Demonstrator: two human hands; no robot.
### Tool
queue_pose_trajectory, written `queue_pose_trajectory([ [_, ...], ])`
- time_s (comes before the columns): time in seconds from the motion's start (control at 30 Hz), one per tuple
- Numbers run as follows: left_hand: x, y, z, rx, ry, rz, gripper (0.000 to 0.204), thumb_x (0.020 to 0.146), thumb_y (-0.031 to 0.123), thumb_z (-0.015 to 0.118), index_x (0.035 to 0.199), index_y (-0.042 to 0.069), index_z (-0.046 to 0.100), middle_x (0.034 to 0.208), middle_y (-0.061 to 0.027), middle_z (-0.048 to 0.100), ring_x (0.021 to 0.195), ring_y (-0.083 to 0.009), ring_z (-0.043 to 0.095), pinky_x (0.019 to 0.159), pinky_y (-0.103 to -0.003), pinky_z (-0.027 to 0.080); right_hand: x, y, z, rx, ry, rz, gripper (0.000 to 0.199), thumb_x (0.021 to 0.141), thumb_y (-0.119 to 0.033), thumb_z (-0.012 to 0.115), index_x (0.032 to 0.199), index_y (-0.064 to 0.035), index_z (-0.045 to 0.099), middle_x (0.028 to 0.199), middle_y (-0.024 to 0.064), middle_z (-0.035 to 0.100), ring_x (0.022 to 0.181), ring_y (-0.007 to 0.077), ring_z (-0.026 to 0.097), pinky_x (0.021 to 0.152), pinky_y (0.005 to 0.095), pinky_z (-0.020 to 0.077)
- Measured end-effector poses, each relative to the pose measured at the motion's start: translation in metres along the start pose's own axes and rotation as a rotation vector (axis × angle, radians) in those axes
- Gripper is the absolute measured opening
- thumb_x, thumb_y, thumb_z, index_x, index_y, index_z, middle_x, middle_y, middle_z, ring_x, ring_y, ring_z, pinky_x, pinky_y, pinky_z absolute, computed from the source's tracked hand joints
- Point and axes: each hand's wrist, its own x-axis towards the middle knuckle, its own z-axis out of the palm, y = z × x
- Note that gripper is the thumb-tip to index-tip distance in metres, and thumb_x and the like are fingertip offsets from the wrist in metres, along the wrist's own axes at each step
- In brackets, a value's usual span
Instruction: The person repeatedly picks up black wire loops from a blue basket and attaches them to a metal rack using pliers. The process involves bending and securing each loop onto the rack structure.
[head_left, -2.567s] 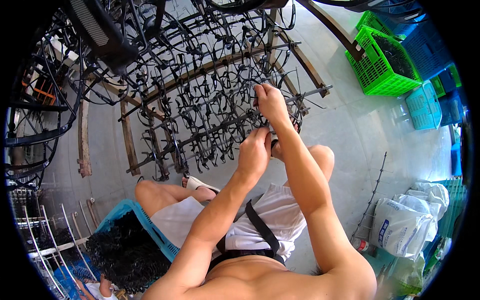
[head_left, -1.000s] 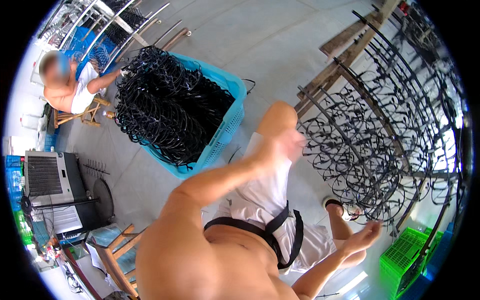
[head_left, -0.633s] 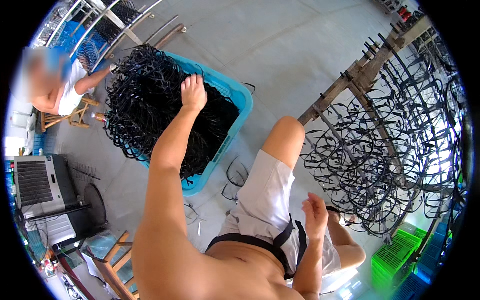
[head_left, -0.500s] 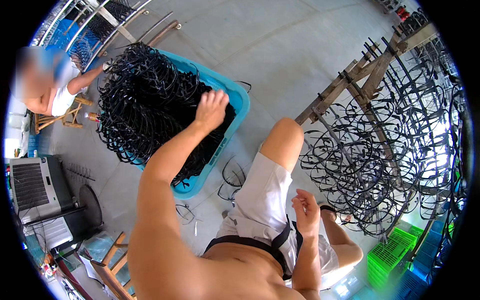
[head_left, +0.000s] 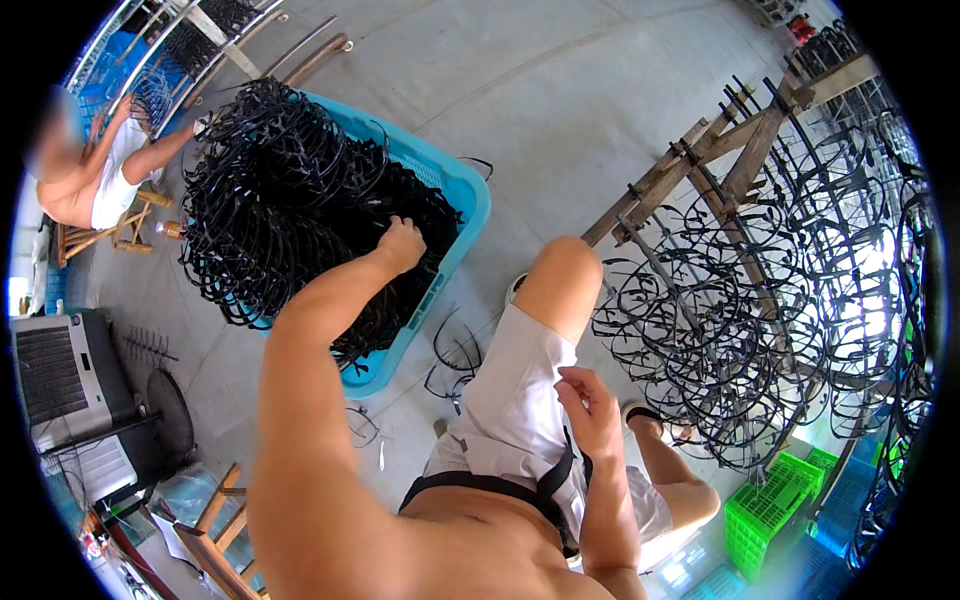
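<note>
My left hand [head_left: 402, 246] reaches into a blue plastic basket [head_left: 462, 245], its fingers curled down onto a heap of thin, curved black parts [head_left: 280, 200]. Whatever the fingertips pinch is lost against the black heap. The parts are tangled and rise above the basket's far left rim. Over my lap, beside the light shorts [head_left: 510, 385], my right hand [head_left: 592, 408] is raised with loosely bent fingers and nothing visible in it.
On the right, a wooden rack [head_left: 690, 165] carries many hanging black hoops [head_left: 730, 330]. A green crate [head_left: 765, 510] stands below it. Loose black parts [head_left: 455, 350] lie on the floor by my leg. At far left, a co-worker [head_left: 90, 180] sits near a grey air cooler [head_left: 75, 370].
My left hand has moved down and slightly left into the heap, and its fingers have curled. My right hand has shifted slightly left. The co-worker's arm has risen.
</note>
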Motion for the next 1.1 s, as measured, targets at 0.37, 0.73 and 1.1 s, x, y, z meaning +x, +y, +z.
queue_pose_trajectory([
  [0.37,-0.045,-0.054,0.012,-0.491,0.443,0.027,0.029,0.08,0.018,0.066,0.107,0.01,0.064,0.109,-0.0076,0.058,0.112,-0.0259,0.051,0.107,-0.048,0.028,0.111,-0.041,0.064,0.193,-0.33,0.134,0.039,0.091,-0.024,0.056,0.115,0.006,0.054,0.097,0.0125,0.062,0.083,0.0145,0.059,0.074,0.0272,0.0487],
  [0.73,-0.051,-0.081,0.013,-0.75,0.401,0.085,0.025,0.083,0.01,0.062,0.108,0.008,0.06,0.116,-0.0082,0.057,0.117,-0.0296,0.047,0.108,-0.052,0.025,0.205,-0.024,0.187,1.042,-0.537,0.885,0.11,0.082,-0.069,0.047,0.141,0.0114,0.001,0.144,0.0325,0.019,0.133,0.041,0.028,0.109,0.0465,0.0288],
  [1.1,-0.077,-0.073,0.006,-0.342,0.558,0.075,0.034,0.076,0.026,0.069,0.106,0.012,0.064,0.122,-0.0071,0.054,0.121,-0.0317,0.042,0.101,-0.04,0.037,0.259,-0.008,0.247,1.499,-0.06,0.714,0.057,0.085,-0.061,0.051,0.12,-0.0167,0.052,0.112,0.0131,0.057,0.1,0.0286,0.056,0.086,0.0437,0.0425],
])
